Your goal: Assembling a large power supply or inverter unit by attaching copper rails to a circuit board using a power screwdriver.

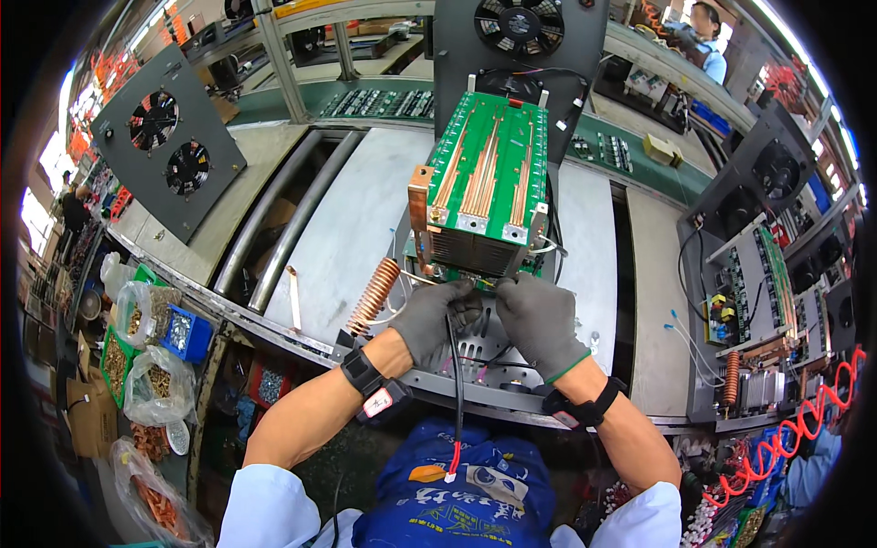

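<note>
An electronics unit with a green circuit board (517, 151) and copper strips on top stands in front of me. Under its near lower edge, my grey-gloved left hand (437, 315) and right hand (541, 321) work close together with curled fingers. Both hands pinch at the small wiring there, but what lies between the fingertips is too small to make out. A black cable (458, 384) hangs beside my left hand, ending in red leads and a white connector (449, 477). Left of my left hand is a copper coil (375, 290). A perforated metal plate (489, 352) lies below the hands.
Metal rollers (297, 224) run left of the pale work surface (343, 196). A dark fan panel (169, 142) stands at far left; another unit (754, 292) is at right. Bagged fasteners (160, 388) and a blue bin (187, 334) sit lower left. A red coiled hose (776, 438) hangs lower right.
</note>
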Demonstrator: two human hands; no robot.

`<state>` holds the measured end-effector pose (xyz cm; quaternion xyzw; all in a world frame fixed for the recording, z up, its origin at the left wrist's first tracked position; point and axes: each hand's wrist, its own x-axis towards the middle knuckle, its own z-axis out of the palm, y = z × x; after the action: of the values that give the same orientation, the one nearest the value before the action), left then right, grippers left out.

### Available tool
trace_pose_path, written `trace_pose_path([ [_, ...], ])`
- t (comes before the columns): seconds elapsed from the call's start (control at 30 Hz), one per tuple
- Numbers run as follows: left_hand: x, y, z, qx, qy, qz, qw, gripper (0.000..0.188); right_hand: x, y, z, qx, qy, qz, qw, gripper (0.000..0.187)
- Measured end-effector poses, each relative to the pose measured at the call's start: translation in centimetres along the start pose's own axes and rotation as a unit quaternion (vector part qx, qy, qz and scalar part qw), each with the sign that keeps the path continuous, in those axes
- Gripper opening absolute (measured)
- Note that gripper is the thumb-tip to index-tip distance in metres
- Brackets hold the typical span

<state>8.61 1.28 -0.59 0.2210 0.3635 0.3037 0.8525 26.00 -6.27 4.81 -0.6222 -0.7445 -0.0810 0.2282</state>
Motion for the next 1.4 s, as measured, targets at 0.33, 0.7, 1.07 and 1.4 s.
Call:
trace_pose_path([
  [0.33,-0.1,-0.4,0.2,0.015,-0.023,0.006,1.0,0.015,0.0,0.7,-0.1,-0.066,-0.011,-0.097,0.993,0.003],
  [0.7,3.3,-1.6,-3.3,0.084,-0.072,-0.009,0.994,0.03,-0.8,0.4,0.9,-0.013,-0.089,-0.132,0.987,0.017],
  [1.07,5.8,-0.7,-6.7,0.269,-0.11,0.23,0.929,0.037,-21.7,6.5,-9.6,0.069,0.308,0.157,0.936,0.022],
  [1.4,4.7,0.3,-4.6,0.163,-0.118,0.075,0.977,0.026,-54.4,12.2,-25.0,-0.174,0.473,0.604,0.618,0.024],
])
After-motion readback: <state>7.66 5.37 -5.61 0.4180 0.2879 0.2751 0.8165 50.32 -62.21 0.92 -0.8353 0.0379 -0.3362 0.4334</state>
